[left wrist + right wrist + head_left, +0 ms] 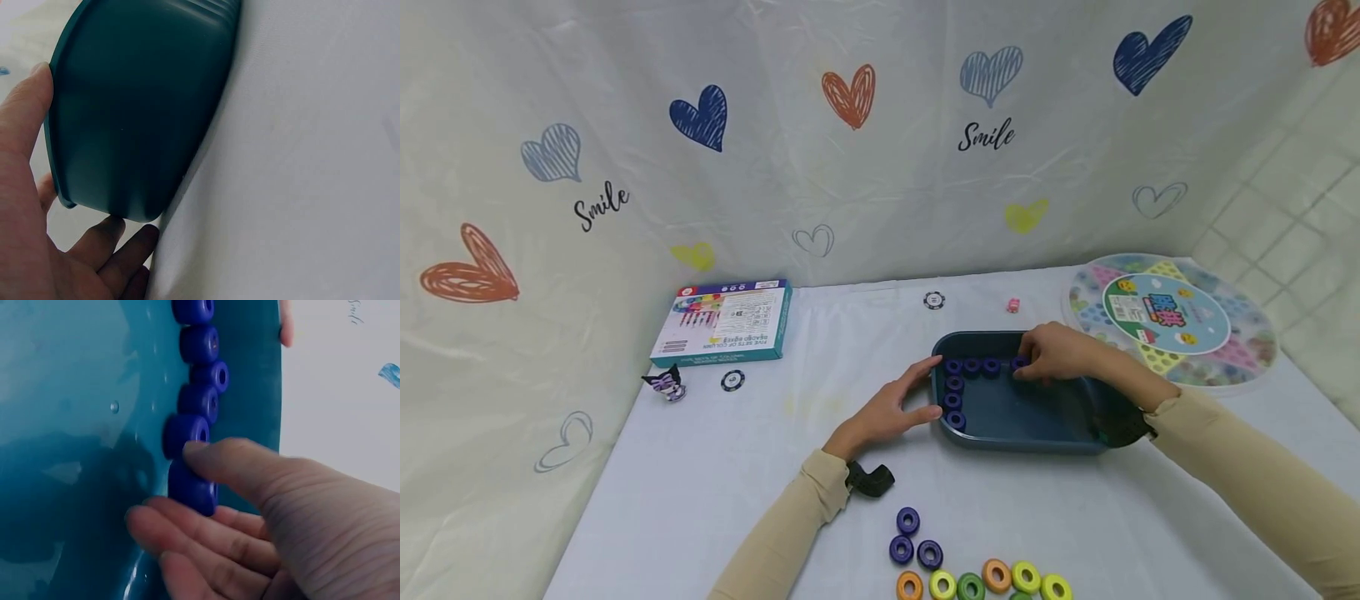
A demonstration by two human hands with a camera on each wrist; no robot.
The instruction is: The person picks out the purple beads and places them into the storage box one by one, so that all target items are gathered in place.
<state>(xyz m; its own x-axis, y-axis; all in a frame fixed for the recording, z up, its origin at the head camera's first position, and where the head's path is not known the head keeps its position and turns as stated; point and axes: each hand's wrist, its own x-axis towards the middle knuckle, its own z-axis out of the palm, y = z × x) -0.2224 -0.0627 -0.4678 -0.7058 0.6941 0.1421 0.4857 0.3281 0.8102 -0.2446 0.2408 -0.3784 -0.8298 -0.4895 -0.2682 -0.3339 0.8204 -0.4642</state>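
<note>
A dark teal tray [1022, 444] stands on the white cloth. Purple ring beads [953, 401] line its left end and the left part of its far wall. Over the far side, my right hand [1057, 353] pinches a purple bead [191, 489] between thumb and fingers, close beside the end of the row in the right wrist view. My left hand [889, 408] rests against the tray's left end, fingers and thumb spread; in the left wrist view the thumb [39, 94] touches the rim and the other fingers lie along the outer wall.
Loose purple beads [902, 549] and orange, yellow and green ones [997, 576] lie at the near edge. A boxed set [720, 322], a small figurine [666, 383] and a poker chip [733, 380] sit at left. Behind the tray are another chip [934, 300], a pink trinket [1013, 306] and a round package [1172, 317].
</note>
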